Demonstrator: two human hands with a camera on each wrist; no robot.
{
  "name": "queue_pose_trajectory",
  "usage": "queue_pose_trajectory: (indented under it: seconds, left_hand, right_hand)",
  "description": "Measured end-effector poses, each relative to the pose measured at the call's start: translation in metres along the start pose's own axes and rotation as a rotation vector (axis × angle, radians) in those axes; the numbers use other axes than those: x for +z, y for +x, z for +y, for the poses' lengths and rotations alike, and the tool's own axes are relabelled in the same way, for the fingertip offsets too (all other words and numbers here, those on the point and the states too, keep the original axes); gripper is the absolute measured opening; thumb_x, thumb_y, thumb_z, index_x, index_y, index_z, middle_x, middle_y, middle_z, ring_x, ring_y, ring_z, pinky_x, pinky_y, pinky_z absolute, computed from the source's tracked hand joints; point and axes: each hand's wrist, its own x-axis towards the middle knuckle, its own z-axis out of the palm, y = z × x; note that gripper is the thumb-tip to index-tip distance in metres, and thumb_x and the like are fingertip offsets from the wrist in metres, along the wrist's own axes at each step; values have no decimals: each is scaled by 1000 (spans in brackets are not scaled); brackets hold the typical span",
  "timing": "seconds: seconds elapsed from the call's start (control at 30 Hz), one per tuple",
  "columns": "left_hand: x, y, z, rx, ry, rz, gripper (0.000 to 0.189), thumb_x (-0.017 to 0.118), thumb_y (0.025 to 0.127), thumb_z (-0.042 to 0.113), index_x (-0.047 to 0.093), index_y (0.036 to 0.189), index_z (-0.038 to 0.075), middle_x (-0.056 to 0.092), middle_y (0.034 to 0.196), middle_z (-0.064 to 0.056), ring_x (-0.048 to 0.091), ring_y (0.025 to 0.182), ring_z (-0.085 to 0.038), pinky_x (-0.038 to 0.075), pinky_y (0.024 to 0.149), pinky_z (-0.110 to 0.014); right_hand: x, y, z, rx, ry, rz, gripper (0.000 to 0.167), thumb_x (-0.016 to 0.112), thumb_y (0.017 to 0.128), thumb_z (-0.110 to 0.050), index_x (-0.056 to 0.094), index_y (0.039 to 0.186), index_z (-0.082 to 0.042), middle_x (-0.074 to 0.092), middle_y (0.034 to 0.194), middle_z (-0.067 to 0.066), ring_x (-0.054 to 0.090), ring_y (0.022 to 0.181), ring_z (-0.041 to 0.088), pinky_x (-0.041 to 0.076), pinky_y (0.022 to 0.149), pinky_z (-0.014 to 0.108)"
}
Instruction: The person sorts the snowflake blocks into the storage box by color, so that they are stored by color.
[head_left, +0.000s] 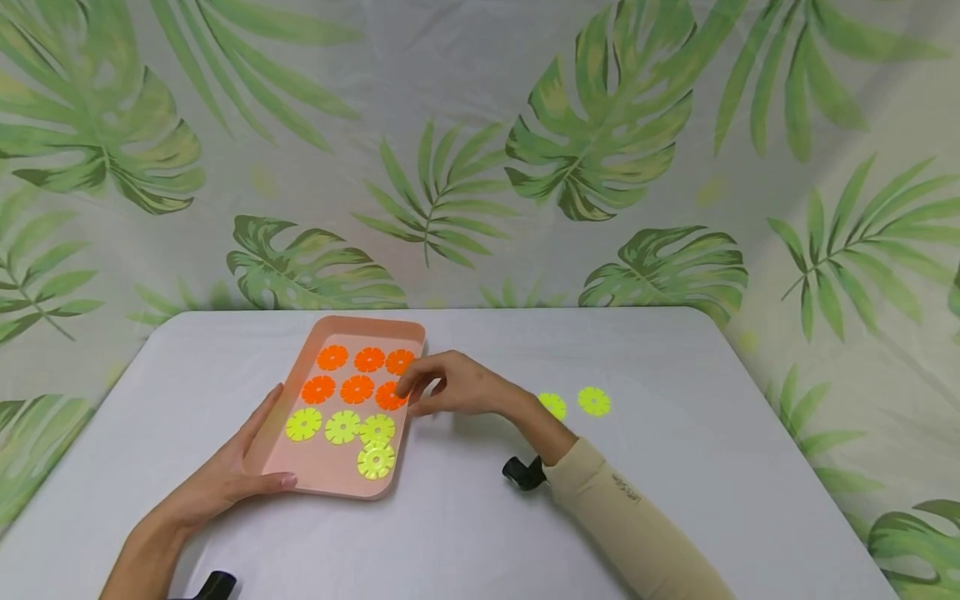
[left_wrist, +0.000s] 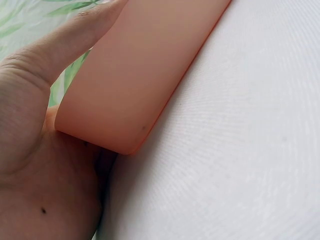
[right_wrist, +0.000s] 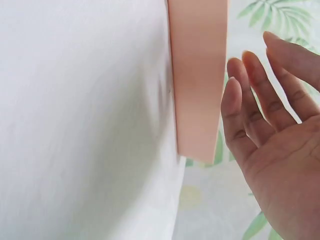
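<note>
A shallow pink tray (head_left: 315, 467) lies on the white table, holding several orange notched discs (head_left: 357, 389) in two rows. Closer to me in it are several yellow-green notched discs (head_left: 303, 424); two at the right overlap or touch. My left hand (head_left: 217, 479) grips the tray's near left corner, its thumb along the near side. The left wrist view shows the tray wall (left_wrist: 135, 70) in the crook of that hand. Over the tray's right edge hovers my right hand (head_left: 457, 383), its fingers loosely bent and apart. Nothing shows between its fingers in the right wrist view.
Two more yellow-green discs, a whole one (head_left: 594, 402) and a partly hidden one (head_left: 552, 406), lie on the table beyond my right forearm. Black pieces show beside the right wrist (head_left: 523, 473) and left forearm (head_left: 217, 586). A leaf-patterned cloth (head_left: 435, 192) hangs behind the table.
</note>
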Motion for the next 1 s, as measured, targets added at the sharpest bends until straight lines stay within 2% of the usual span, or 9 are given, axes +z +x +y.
queue_pose_trajectory:
  seconds: [0.13, 0.3, 0.53, 0.63, 0.7, 0.9, 1.0]
  left_hand:
    - [0, 0, 1, -5, 7, 4, 120, 83, 86, 20, -2, 164, 51, -1, 178, -10, 21, 139, -31, 21, 108, -51]
    - [0, 0, 2, 1, -4, 7, 120, 83, 85, 19, -2, 164, 51, -2, 178, -10, 19, 140, -34, 18, 111, -60]
    - [-1, 0, 2, 16, -20, 6, 119, 82, 85, 17, -1, 164, 51, -2, 178, -8, 21, 139, -16, 14, 113, -63]
    - [-1, 0, 2, 18, -26, 6, 119, 82, 85, 17, 0, 164, 51, -3, 178, -8, 21, 139, -13, 12, 113, -67]
    - [-1, 0, 2, 17, -22, 7, 119, 82, 85, 17, 0, 164, 50, -3, 178, -8, 20, 140, -15, 12, 113, -67]
    - [1, 0, 1, 2, -16, 5, 121, 83, 84, 17, -2, 164, 50, -4, 178, -10, 13, 146, -37, 12, 112, -69]
    - [2, 1, 2, -7, -20, 2, 122, 83, 84, 18, -3, 164, 50, -5, 178, -10, 12, 146, -42, 11, 113, -70]
  right_hand:
    - [-8, -9, 2, 4, 7, 16, 27, 78, 93, -11, 73, 119, -4, 75, 119, 12, 68, 100, 11, 58, 90, 32]
    - [-19, -21, 7, 2, 10, 46, 26, 77, 94, -12, 73, 119, -5, 74, 120, 17, 69, 100, 14, 59, 92, 34]
    - [-28, -35, 15, 10, 21, 72, 27, 76, 94, -12, 72, 120, -3, 73, 120, 19, 69, 100, 16, 59, 94, 40]
    - [-32, -42, 19, 15, 22, 80, 27, 77, 95, -13, 72, 120, -5, 73, 120, 19, 69, 101, 17, 59, 95, 42]
    - [-35, -48, 23, 20, 22, 86, 27, 77, 95, -14, 72, 120, -5, 73, 120, 19, 69, 102, 17, 59, 95, 41]
    - [-47, -65, 33, 29, 25, 115, 29, 77, 94, -12, 72, 121, -4, 72, 121, 20, 69, 105, 18, 59, 95, 39]
    - [-52, -73, 37, 39, 21, 128, 28, 76, 94, -9, 71, 121, -4, 72, 122, 21, 70, 107, 21, 58, 96, 40]
